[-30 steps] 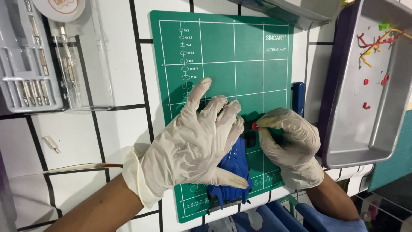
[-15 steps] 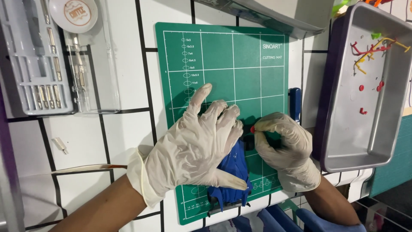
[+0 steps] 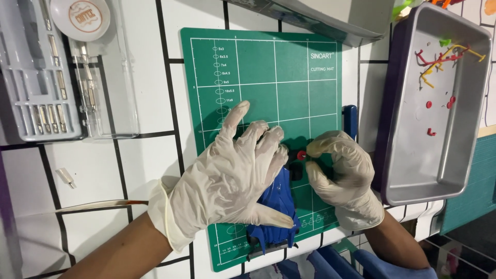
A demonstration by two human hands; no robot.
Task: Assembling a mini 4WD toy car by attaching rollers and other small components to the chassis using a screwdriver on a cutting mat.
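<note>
Two gloved hands down on the green cutting mat (image 3: 289, 77), w/ a blue plastic part (image 3: 276, 206) between them. My left hand (image 3: 227, 181) lies flat & spread over the blue part, fingers fanned, palm pressing it onto the mat so it can't slide, I'd say. Thumb runs along the lower edge near the front of the mat. That hand isn't gripping anything, just bearing down.

My right hand (image 3: 343, 178) sits just beside it, thumb & forefinger pinched together on a small red piece (image 3: 301, 155) right at the blue part's upper end, next to a dark bit I can't make out properly. Pinch looks tight; the other fingers curl under, out of the way.

Mat sits on the white tiled worktop (image 3: 144, 155), prob. to save the tiles from blades. Off to my right, a metal tray (image 3: 413, 175) holds red & yellow scraps, kept close but clear of the mat. Up left, a grey tool case (image 3: 31, 82) w/ blades in slots & a clear lid beside it, plus a round white tin (image 3: 82, 18). A small blue thing (image 3: 350, 116) pokes out at the mat's right edge; can't tell what it is. Lower left, one small white bit (image 3: 66, 177) lies alone on the tiles.
</note>
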